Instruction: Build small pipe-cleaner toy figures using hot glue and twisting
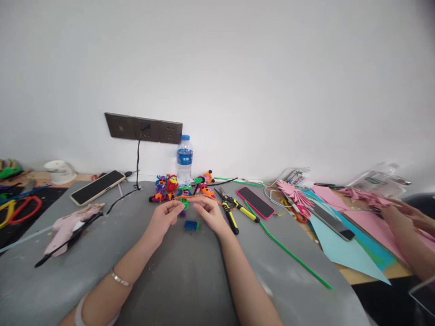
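Note:
My left hand [165, 218] is closed in a pinch on a small green pipe-cleaner piece [185, 204] above the grey mat. Facing it, my right hand [211, 213] has its fingers curled at an orange pipe cleaner [183, 197], which runs across between the hands; its fingertips are partly hidden. Just below both hands lies a small blue block with a green edge [191, 225]. Behind them, several colourful pipe-cleaner figures [172, 183] stand close together, partly covered by my fingers. Yellow-and-black pliers [242, 209] lie right of my right hand.
A water bottle [185, 160] stands against the wall. Phones [255, 202] and a long green pipe cleaner [292, 253] lie rightward; a pink glue gun [68, 228] and red-handled scissors [25, 209] lie left. Another person's hands [404, 222] handle pink paper [370, 226] at far right.

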Demonstrator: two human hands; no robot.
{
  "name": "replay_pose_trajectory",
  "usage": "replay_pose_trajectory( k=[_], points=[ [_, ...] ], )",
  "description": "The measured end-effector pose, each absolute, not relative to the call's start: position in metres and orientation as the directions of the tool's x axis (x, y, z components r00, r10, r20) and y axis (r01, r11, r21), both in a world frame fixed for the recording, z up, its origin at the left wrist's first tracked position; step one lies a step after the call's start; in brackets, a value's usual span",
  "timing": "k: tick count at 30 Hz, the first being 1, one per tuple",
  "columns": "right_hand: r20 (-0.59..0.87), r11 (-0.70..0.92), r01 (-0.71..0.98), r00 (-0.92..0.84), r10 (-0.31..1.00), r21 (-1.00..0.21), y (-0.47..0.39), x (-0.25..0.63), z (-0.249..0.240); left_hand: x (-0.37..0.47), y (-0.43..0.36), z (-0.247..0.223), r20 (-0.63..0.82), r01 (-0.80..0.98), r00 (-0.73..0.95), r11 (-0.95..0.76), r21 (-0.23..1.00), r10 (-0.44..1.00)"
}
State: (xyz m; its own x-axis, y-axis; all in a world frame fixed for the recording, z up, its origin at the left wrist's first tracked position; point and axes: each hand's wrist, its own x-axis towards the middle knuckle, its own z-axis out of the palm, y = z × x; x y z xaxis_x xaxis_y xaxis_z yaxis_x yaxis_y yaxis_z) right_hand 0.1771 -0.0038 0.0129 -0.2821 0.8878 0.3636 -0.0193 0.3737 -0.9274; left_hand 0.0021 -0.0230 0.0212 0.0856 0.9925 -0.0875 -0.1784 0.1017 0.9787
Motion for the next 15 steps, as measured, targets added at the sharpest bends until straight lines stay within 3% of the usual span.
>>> replay_pose_trajectory(
  k=[15],
  points=[
    [0.359, 0.380, 0.017, -0.291, 0.887, -0.925, -0.0046, 0.1762, 0.0135, 0.0015, -0.0250, 0.0221, -0.059, -0.143, 0.111, 0.075, 0.987, 0.992]
  ],
)
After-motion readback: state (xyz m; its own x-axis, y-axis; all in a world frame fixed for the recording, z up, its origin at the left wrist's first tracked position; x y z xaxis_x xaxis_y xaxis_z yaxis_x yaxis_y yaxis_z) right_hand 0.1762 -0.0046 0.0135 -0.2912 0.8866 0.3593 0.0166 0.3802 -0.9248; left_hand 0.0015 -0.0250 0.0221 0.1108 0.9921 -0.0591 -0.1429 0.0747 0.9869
